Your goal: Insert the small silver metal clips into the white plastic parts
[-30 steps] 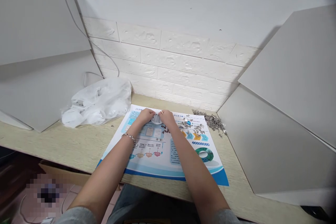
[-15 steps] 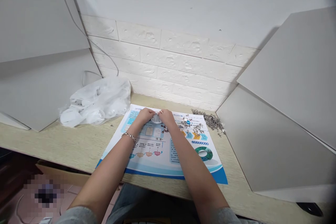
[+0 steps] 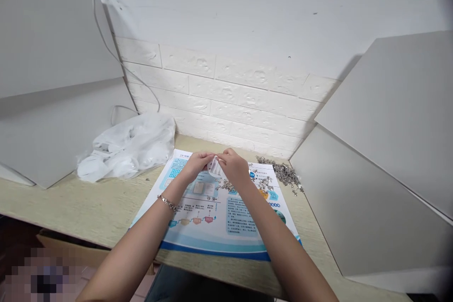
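Over the printed sheet [image 3: 198,240], my left hand [image 3: 197,165] and my right hand [image 3: 234,167] meet with fingertips pinched together. Between them is a small translucent plastic bag [image 3: 214,168], gripped at its upper edge by both hands. Its contents, if any, are too small to make out. Small silver metal charms [image 3: 223,185] lie on the sheet just below the bag, and more are scattered to the right of my right hand. A larger heap of silver charms [image 3: 287,174] rests at the sheet's upper right corner.
A big white plastic bag [image 3: 132,146] with pale round shapes inside sits on the table [image 3: 88,212] at the left. Grey panels [image 3: 368,188] stand on both sides, and a white brick-patterned wall [image 3: 226,89] closes the back. A thin cable [image 3: 106,42] hangs at left.
The view has shifted slightly. My right hand has turned, its back now more toward me, and the small bag hangs tilted between my fingers. Both hands keep their pinch.
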`<state>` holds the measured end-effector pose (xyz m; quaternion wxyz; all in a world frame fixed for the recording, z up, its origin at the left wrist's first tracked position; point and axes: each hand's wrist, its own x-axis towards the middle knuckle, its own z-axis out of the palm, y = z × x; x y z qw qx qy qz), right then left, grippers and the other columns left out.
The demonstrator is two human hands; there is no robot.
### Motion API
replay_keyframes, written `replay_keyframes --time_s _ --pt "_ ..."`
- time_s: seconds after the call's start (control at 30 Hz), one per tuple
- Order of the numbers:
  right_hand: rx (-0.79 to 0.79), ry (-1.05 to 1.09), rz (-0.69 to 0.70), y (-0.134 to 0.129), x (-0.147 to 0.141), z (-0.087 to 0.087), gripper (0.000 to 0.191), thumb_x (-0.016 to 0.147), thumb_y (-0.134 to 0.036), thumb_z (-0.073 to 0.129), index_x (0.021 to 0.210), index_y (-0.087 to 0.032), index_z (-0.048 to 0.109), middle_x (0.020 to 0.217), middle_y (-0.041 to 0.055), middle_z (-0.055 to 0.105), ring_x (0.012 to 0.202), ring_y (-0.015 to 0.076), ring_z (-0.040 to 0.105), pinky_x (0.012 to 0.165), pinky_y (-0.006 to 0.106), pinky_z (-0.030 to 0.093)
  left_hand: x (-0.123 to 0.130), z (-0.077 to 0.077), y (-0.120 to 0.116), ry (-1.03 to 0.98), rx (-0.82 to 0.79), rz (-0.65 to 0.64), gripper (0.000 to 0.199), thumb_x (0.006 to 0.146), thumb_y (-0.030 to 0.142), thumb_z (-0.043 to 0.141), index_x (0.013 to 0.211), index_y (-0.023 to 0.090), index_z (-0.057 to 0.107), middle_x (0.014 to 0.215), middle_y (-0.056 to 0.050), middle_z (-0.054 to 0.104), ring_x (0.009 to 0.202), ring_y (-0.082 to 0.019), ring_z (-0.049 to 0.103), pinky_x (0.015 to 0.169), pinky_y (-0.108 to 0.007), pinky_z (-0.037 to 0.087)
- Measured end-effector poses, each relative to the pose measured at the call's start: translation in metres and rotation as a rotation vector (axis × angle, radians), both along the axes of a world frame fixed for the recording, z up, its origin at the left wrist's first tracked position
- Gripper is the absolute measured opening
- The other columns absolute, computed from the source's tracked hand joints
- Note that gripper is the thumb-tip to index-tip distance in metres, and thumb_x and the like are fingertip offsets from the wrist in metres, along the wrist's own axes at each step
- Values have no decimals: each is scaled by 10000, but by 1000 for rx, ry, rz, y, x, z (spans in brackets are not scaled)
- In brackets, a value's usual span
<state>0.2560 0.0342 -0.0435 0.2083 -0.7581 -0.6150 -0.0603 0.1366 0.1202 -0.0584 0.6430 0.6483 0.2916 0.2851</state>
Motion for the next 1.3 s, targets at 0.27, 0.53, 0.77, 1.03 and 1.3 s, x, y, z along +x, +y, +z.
replay_keyframes --time_s 0.27,0.53,0.77,1.03,1.3 --pt "18 -31 -25 -36 3 2 220 877 -257 416 884 -224 634 911 28 562 844 142 516 597 224 346 8 9 -25 18 -39 -154 292 682 350 626 864 131 689 782 -69 665 709 -154 583 678 -289 466" --pt "-127 -127 -101 -46 -2 -17 189 887 -170 345 939 -150 525 959 86 530 809 162 533 527 231 373 19 -7 -27 162 43 -212 239 662 315 596 774 124 688 706 -54 663 660 -158 588 645 -286 469" --pt "-75 59 -91 -44 -1 -23 151 872 -146 307 918 -167 449 969 73 486 687 137 499 512 240 342 19 -7 -28 277 238 -139 276 682 343 549 812 146 691 724 -48 664 651 -159 577 598 -258 446" --pt "-360 565 182 -64 32 -3 146 776 -226 428 637 -186 452 633 -13 496 531 101 424 479 209 301 14 -5 -16 168 126 142 307 645 365 592 828 130 665 685 -26 611 571 -117 512 542 -239 425" --pt "-361 386 7 -63 51 -4 264 821 -251 421 582 -168 499 667 37 575 572 118 480 534 226 324 11 -7 -6 -59 -109 200 392 592 411 655 861 127 632 778 -53 613 640 -121 540 554 -228 444"
